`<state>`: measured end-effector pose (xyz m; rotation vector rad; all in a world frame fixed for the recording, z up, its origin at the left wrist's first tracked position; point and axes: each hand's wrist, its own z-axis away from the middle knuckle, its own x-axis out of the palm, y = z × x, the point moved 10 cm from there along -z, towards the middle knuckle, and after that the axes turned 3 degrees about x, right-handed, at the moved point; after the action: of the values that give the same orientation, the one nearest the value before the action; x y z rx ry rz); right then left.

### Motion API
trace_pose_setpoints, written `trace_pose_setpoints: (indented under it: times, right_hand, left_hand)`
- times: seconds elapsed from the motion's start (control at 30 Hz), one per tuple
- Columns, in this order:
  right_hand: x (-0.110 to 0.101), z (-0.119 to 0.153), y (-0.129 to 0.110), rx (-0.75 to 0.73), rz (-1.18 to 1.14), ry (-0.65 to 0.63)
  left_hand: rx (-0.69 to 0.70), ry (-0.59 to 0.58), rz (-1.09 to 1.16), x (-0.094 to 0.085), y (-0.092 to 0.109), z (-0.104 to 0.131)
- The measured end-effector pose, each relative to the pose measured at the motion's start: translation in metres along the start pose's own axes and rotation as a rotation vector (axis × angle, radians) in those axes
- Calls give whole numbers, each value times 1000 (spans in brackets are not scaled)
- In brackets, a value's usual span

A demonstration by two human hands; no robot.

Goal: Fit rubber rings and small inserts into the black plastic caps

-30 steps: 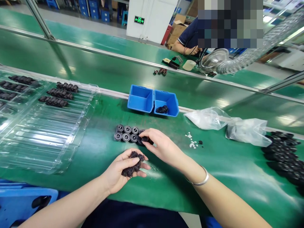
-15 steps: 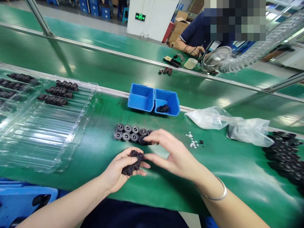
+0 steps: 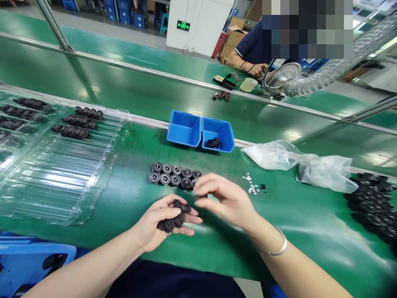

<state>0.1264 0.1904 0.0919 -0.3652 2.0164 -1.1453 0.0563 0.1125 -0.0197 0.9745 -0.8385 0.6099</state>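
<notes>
The left hand [image 3: 156, 217] cradles a clutch of small, matte black parts with swirled, finned tops [image 3: 177, 221], its thumb pressed over them and its fingers spread beneath. Just beside it, the right hand [image 3: 225, 200] pinches a small, dark piece [image 3: 201, 197] between thumb and fingers, too blurred to make out fully; a shiny silver bangle [image 3: 281, 244] circles that wrist. Near the fingertips, round, black cups [image 3: 165, 179] stand upright on the green tabletop [image 3: 133, 165] in two touching rows of five; the right-hand ones show swirled tops, the nearest partly hidden by the right hand. Beyond them sit two open, blue plastic bins [image 3: 184, 130], the right one holding black rings [image 3: 212, 142]. To the right lie scattered white flakes [image 3: 252, 188] and cloudy plastic bags [image 3: 274, 155]; to the left, a clear, ribbed plastic tray [image 3: 62, 182] carries rows of dark parts [image 3: 79, 122].
</notes>
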Motion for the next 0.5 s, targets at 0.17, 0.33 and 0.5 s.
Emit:
trace_pose_setpoints:
  times: [0.17, 0.33, 0.5]
  right_hand:
    - [-3, -34, 30, 109, 194, 18]
    - [22, -55, 33, -4, 336, -134]
    - [30, -57, 40, -9, 383, -179]
  left_hand:
    - [-1, -8, -23, 0, 0, 0]
    - [0, 8, -41, -1, 0, 0]
    - [-14, 9, -34, 0, -1, -1]
